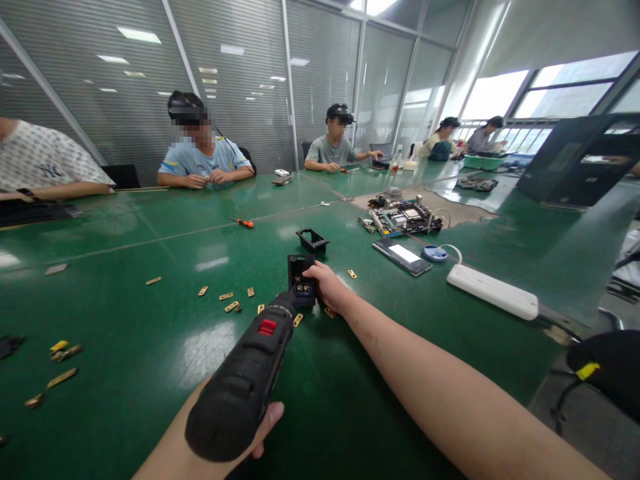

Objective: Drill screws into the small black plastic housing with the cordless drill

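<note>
My left hand (pixel 269 421) is wrapped round a black power screwdriver (pixel 240 373) with a red switch; the tool hides most of its fingers. The tool's front end points at the opening of a small black housing (pixel 309 300), where brass-coloured parts show. Whether the bit touches a screw is hard to tell. On the housing's right side, my right hand (pixel 327 285) grips its edge. A black rectangular frame (pixel 313 241) lies just behind the housing. Small brass strips (pixel 226 296) are scattered left of it and close around it.
An orange screwdriver (pixel 245 223) lies farther back. At the right are a circuit board (pixel 407 217), a phone (pixel 403 257), a round blue-and-white object (pixel 434 253) and a white power strip (pixel 493 291) with its cable. Several people sit across the green table (pixel 150 347); a black case (pixel 580 160) stands far right.
</note>
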A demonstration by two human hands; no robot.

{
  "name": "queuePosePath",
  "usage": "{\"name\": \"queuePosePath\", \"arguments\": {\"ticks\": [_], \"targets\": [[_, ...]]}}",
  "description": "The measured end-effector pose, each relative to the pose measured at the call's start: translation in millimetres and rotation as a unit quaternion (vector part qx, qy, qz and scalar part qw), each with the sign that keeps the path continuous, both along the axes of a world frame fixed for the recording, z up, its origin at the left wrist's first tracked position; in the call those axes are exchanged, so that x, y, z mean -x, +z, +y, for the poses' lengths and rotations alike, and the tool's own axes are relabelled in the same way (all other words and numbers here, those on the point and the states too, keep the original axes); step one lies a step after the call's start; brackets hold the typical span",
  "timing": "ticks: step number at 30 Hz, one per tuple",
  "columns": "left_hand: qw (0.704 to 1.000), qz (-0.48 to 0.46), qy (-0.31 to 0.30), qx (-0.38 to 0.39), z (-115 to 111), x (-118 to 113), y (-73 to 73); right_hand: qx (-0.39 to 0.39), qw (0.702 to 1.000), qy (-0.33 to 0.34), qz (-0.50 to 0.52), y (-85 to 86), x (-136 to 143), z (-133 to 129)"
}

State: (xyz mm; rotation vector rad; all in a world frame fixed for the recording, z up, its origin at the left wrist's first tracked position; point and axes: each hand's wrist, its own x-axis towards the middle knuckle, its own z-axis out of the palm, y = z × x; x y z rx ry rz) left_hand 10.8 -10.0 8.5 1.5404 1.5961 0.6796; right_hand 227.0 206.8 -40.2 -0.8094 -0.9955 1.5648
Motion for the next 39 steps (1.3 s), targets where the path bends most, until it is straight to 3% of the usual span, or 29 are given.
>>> {"name": "queuePosePath", "arguments": {"ticks": [10,22,26,30,39], "targets": [[0.999,-0.022,0.039,-0.011,-1.2,-9.9,7.9,0.004,1.000,0.005,0.006,-0.8,0.6,0.6],[1.000,-0.014,0.019,-0.004,-0.6,-3.3,-1.7,0.005,1.000,0.002,0.008,-2.0,-0.2,1.3],[0.999,0.020,-0.015,-0.027,-0.2,-0.2,-5.6,0.007,1.000,0.004,0.005,-1.1,-0.7,0.0],[0.998,0.044,-0.035,-0.032,0.5,2.0,-6.0,0.010,1.000,0.003,0.003,-1.0,-0.4,0.1],[1.000,0.015,-0.016,-0.022,0.3,-1.6,1.2,0.003,1.000,0.006,0.002,-3.5,-0.8,2.8]]}}
